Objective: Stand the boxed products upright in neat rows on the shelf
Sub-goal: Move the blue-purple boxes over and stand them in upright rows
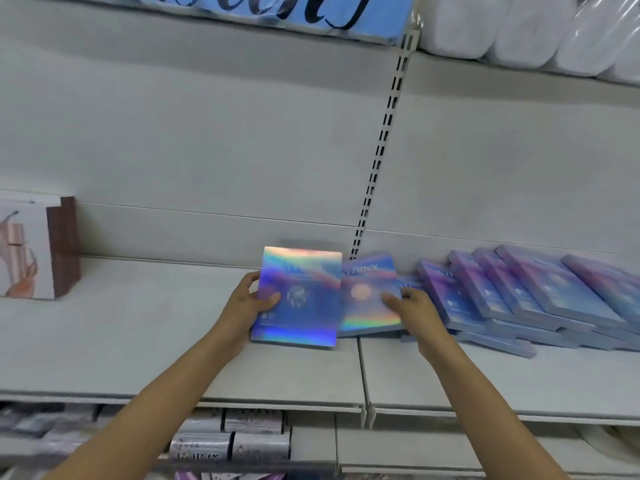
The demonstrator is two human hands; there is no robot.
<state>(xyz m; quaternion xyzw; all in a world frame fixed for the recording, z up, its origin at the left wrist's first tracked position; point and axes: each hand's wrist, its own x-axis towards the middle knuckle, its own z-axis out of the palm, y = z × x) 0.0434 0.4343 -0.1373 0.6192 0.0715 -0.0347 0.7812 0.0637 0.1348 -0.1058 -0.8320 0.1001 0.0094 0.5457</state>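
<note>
While left hand [247, 299] grips holographic box [298, 299] near-upright on shelf [138, 341], thumb on front, right hand [414, 311] pinches second box [370, 296], leaning. Square base down, push back, butt edges flush. Slumped box pile [519, 299] just right: avoid knocking.

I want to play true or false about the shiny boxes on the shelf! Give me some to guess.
1. The left hand holds a shiny box. True.
2. The pile of boxes on the right stands neatly upright. False: they lean and lie overlapping on the shelf.
3. The right hand touches another box. True.
4. The shelf above is bare. False: white wrapped rolls sit there.
5. A brown-sided box stands at the far left. True.
</note>
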